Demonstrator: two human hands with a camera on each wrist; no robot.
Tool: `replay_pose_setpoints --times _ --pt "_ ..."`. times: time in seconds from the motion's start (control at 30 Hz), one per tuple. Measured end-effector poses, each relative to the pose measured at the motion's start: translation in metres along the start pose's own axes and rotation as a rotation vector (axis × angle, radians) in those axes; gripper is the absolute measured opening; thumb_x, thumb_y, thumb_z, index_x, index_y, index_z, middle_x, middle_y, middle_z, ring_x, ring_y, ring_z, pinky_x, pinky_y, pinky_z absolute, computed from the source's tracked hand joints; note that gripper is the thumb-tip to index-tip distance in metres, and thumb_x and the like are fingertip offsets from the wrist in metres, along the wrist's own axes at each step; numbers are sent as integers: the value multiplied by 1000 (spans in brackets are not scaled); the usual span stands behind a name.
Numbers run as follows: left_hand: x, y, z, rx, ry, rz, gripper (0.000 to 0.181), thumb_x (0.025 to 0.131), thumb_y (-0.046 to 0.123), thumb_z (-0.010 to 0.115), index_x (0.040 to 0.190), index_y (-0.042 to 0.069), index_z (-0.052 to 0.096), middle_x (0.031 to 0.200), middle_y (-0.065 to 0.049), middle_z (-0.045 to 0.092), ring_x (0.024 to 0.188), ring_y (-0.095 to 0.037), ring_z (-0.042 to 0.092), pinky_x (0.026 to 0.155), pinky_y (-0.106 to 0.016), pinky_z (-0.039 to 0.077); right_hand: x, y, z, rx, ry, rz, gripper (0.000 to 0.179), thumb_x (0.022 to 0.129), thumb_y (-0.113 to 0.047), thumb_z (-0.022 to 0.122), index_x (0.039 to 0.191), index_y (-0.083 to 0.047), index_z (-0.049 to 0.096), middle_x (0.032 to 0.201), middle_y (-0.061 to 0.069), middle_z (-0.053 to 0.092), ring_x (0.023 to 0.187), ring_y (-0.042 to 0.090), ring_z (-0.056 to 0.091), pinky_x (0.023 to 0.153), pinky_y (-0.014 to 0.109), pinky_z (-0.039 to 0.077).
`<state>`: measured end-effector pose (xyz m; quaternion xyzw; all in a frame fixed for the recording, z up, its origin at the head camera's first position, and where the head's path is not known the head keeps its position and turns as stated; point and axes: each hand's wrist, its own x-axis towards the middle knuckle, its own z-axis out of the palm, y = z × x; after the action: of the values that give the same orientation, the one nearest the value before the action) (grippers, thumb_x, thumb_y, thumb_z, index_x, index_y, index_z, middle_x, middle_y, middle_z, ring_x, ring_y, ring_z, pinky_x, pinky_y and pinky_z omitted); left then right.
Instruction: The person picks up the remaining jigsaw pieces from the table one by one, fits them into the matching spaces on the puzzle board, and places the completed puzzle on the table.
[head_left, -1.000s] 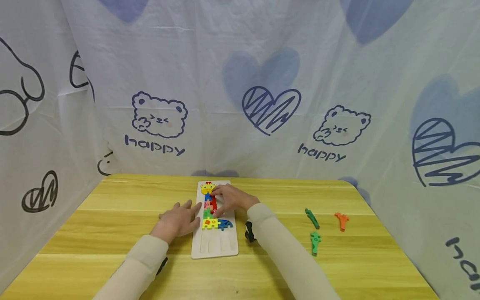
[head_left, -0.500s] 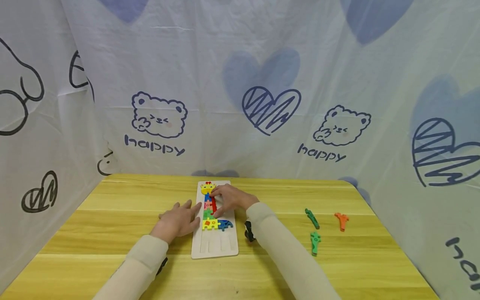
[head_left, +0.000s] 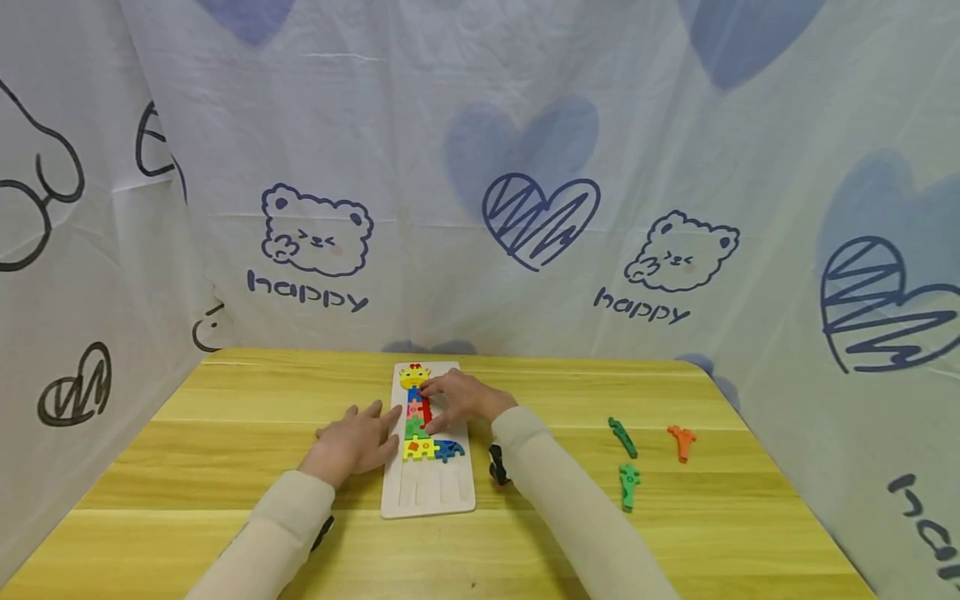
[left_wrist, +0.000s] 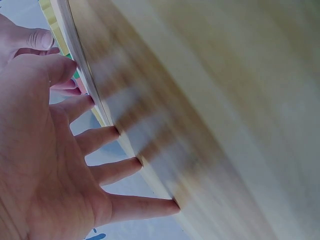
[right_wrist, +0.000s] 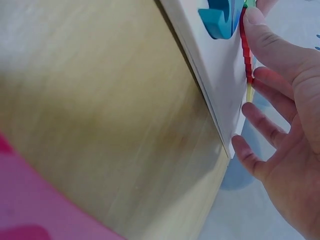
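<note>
A white giraffe puzzle board (head_left: 430,497) lies on the table, with a yellow head and blue, pink, green and yellow body pieces set in it. My right hand (head_left: 469,395) reaches over its right side and holds the narrow red puzzle piece (head_left: 427,412) lengthwise, thumb at the near end and forefinger at the far end. That red strip stands along the neck, as the right wrist view shows too (right_wrist: 246,50). At the board's left edge, my left hand (head_left: 354,442) rests with spread fingers, fingertips on the table beside the board.
To the right lie three loose pieces: a dark green one (head_left: 622,438), an orange one (head_left: 682,443) and a light green one (head_left: 628,487). A blue tail piece (head_left: 448,450) sits in the board. A printed white cloth (head_left: 465,292) hangs behind the table.
The red piece has moved slightly left, closer against the neck pieces, between my right thumb and forefinger. My left hand has stayed in place.
</note>
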<state>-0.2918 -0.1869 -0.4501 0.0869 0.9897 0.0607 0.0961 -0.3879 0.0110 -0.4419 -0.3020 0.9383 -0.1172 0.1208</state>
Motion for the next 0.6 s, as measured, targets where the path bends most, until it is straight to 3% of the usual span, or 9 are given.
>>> replay_pose_setpoints --times 0.3,0.6 --pt "0 0 1 -6 0 -5 60 105 44 45 161 22 39 166 -19 36 146 -60 35 91 -89 39 -4 1 0 4 14 -22 69 84 -50 81 145 -24 62 158 -7 52 145 21 45 123 45 41" --pt "2 -1 3 -1 -17 -15 60 106 45 44 161 23 37 168 -19 34 147 -60 33 92 -90 38 -17 -5 2 -13 38 -88 70 85 -55 79 146 -28 60 158 -8 51 135 19 48 115 41 47"
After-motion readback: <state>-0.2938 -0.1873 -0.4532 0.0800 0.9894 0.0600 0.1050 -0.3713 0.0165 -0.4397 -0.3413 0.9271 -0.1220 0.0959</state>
